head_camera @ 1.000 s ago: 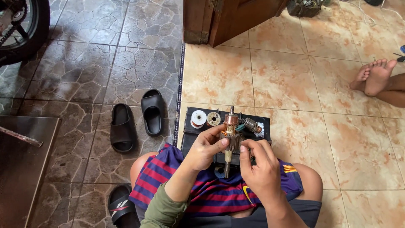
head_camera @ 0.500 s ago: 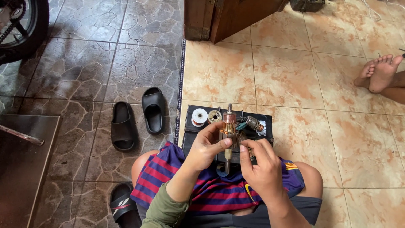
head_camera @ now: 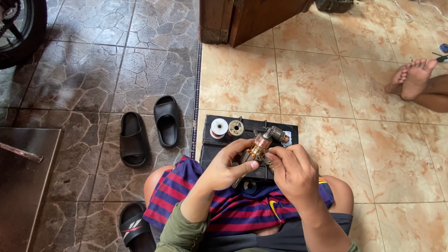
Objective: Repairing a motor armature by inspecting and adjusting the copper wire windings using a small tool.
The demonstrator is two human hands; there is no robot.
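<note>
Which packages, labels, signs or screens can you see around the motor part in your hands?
Crest badge: on the striped shorts by the right hand, small, yellow and red.
Curved logo: same shorts, lower, yellow.
Sandal marking: black sandal at bottom left, white and red.
No packages, signs or screens.

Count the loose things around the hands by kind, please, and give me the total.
Motor armatures: 2, one with copper windings held in the left hand and right hand, another armature on the black tray.
Spools on the tray: 2, a white spool and a brass-coloured spool.
Black slides: 3.
Total: 7.
</note>
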